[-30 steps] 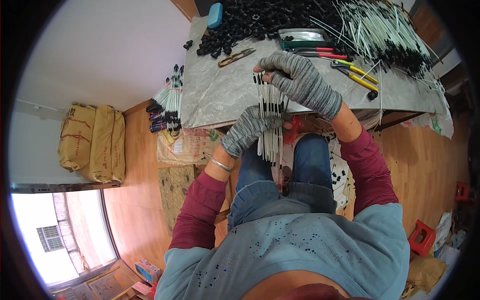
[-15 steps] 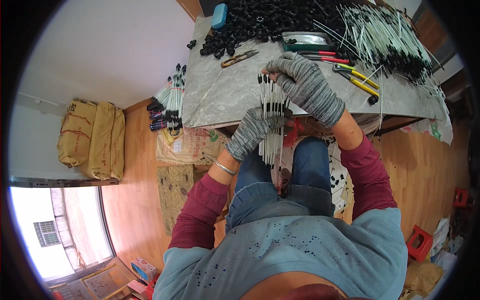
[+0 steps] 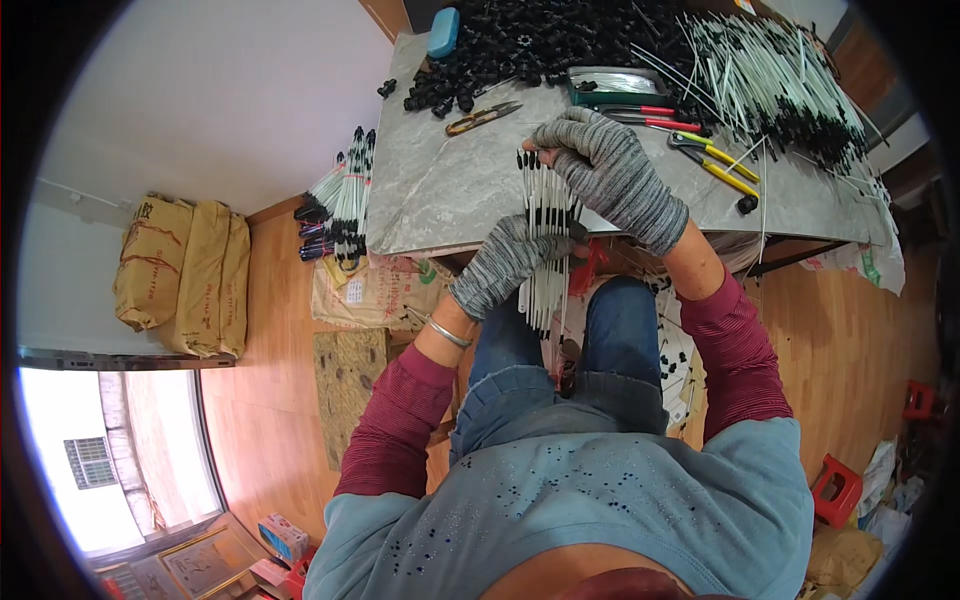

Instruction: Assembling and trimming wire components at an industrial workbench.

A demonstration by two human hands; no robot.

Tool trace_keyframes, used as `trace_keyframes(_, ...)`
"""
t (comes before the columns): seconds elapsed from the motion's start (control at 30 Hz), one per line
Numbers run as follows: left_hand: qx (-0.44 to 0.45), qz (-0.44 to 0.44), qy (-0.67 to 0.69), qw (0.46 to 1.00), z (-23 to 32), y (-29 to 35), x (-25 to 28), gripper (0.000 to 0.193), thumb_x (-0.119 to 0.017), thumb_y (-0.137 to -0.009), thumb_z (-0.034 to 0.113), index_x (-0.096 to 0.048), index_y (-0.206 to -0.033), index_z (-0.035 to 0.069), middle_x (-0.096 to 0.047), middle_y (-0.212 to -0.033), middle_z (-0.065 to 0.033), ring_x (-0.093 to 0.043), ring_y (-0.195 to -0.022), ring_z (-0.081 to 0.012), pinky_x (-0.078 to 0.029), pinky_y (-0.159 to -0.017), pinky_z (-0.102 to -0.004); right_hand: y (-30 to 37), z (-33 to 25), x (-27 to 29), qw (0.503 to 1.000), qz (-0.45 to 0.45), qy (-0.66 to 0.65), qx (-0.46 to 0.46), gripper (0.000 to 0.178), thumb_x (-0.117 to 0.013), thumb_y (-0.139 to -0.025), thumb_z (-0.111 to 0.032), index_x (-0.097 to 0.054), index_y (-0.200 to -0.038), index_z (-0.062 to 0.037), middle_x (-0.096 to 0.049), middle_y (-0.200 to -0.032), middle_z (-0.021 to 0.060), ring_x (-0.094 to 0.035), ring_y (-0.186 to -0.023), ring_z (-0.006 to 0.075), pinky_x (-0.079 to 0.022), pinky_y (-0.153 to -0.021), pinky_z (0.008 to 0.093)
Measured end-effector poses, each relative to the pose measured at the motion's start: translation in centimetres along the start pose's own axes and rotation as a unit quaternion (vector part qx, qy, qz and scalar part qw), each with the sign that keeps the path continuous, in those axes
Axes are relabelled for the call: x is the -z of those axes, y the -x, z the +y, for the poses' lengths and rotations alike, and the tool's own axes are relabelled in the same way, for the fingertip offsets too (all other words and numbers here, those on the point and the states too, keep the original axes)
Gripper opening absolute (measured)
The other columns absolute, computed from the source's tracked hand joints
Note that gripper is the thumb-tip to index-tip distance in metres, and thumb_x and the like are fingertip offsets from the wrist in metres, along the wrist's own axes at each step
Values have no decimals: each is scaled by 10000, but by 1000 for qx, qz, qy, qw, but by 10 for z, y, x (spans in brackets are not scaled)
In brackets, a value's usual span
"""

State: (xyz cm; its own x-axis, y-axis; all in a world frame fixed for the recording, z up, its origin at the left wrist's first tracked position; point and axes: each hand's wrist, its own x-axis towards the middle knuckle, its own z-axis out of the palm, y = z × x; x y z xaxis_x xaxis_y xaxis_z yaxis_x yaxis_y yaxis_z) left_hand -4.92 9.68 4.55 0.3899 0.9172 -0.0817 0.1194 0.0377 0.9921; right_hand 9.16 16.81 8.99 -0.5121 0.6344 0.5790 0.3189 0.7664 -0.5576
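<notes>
My left hand point(image 3: 503, 262), in a grey knitted fingerless glove, is closed around a bundle of thin white rods with black tips and black bands point(image 3: 546, 200). The rods stand side by side over my lap, at the front edge of the grey table point(image 3: 420, 200). Gloved the same way, my right hand point(image 3: 615, 165) is closed, its fingertips pinched at the upper end of the bundle, by the black tips. What exactly those fingertips grip is hidden behind the hand.
Black small parts point(image 3: 530, 45) are heaped at the back, with loose white rods point(image 3: 780, 80) at the right. Scissors point(image 3: 484, 118), red-handled pliers point(image 3: 640, 115), yellow-handled pliers point(image 3: 725, 170) and a green tray point(image 3: 610, 85) lie nearer. Tied rod bundles point(image 3: 350, 195) stand left of the table.
Both hands keep almost the same place and grip on the rods. The whole view has shifted very slightly.
</notes>
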Motion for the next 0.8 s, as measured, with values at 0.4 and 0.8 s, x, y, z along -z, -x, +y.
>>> trace_keyframes(0.4,-7,-4,40,999,-4,-1,-2,229,-534,-748,206,-573,-904,42,-596,-718,-85,-561,-635,-148,-435,-584,-247,1,-3,0,1000,5,-1,8,158,-504,-724,-117,-567,-854,-53,-555,-743,109,-526,-705,262,-426,-645,321)
trace_keyframes(0.8,53,7,-62,997,-1,2,-1,219,-545,-746,117,-559,-927,-6,-602,-736,-81,-568,-669,-129,-448,-621,-235,9,-17,1,998,24,59,-10,177,-498,-719,-144,-558,-861,-58,-522,-792,126,-525,-718,275,-439,-631,342)
